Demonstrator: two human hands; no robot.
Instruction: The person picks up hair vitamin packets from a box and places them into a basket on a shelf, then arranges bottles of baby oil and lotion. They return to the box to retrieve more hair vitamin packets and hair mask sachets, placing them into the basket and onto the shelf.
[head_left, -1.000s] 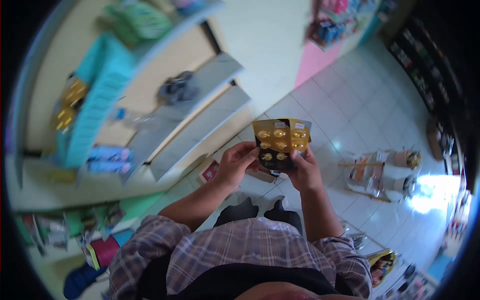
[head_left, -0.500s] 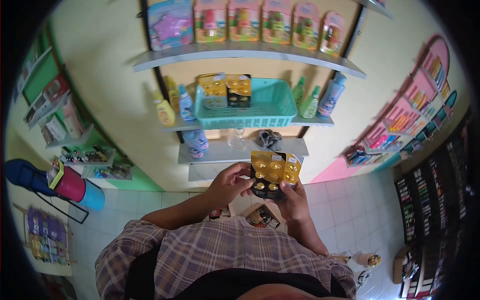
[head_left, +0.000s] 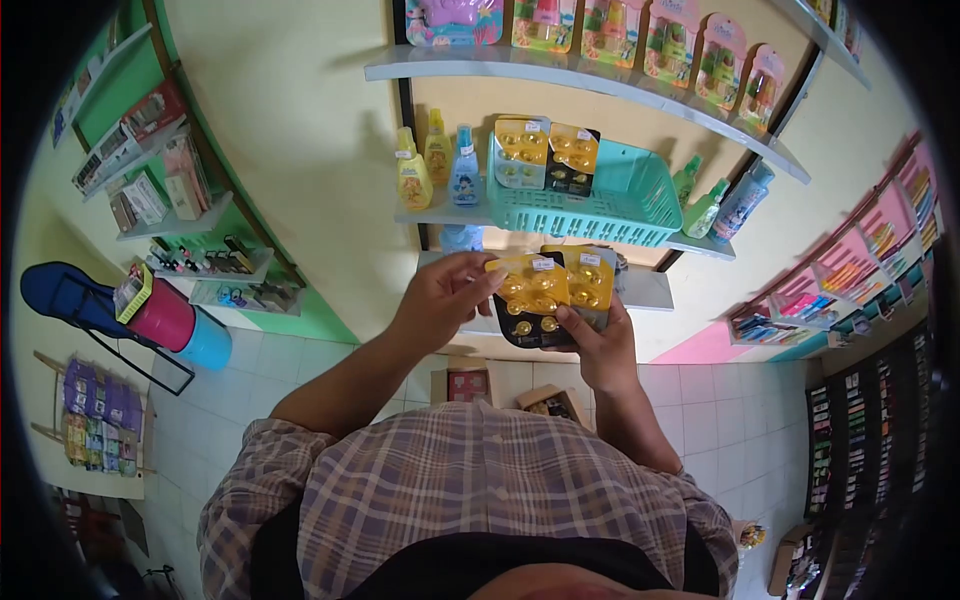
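Two blister cards of gold capsules are fanned out in front of my chest. The front one is a yellow and black blister card (head_left: 535, 300); behind it, to the right, a yellow and grey blister card (head_left: 590, 280) shows in part. My right hand (head_left: 605, 350) is closed round their lower right side, its thumb pressed on the front. At the front card's upper left edge my left hand (head_left: 450, 295) pinches with thumb and forefinger. Just beyond, a turquoise basket (head_left: 585, 220) on the shelf holds two similar blister cards (head_left: 545, 155) leaning upright at its left end.
Spray bottles (head_left: 437, 165) stand left of the basket, and green and blue bottles (head_left: 725, 200) to its right. An upper shelf (head_left: 590, 80) carries pink carded packs. Boxes (head_left: 555, 402) sit below my hands near the floor. Side shelves (head_left: 850, 270) line the right wall.
The view has shifted, so the shelves sit further right and higher. The two cards are spread further apart, and my left hand has moved up to the front card's upper edge.
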